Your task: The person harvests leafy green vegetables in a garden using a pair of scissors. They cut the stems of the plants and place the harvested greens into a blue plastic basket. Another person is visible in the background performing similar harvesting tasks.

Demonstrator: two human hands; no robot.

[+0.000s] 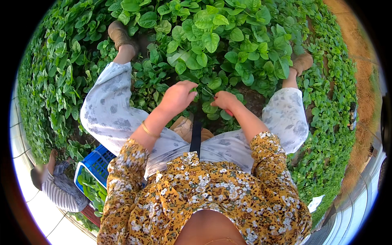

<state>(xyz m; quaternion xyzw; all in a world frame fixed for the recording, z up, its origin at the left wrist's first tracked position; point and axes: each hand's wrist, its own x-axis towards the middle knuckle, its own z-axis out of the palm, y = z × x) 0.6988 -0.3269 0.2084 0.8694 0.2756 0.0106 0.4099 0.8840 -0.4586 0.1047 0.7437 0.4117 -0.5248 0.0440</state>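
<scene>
My right hand is closed around a small knife with a red handle; its thin blade points up and left toward my other hand. My left hand is at the edge of the leafy plants, thumb and forefinger reaching toward the stems; whether it pinches a stem cannot be made out. Broad-leaved green plants, like Malabar spinach, stand just beyond both hands. Lower leaves and dark soil lie beside the knife hand.
My legs are spread to either side of the plants. A blue plastic crate with picked greens stands behind my left knee. Another person in a striped top is at the lower left. Dry straw ground borders the bed at right.
</scene>
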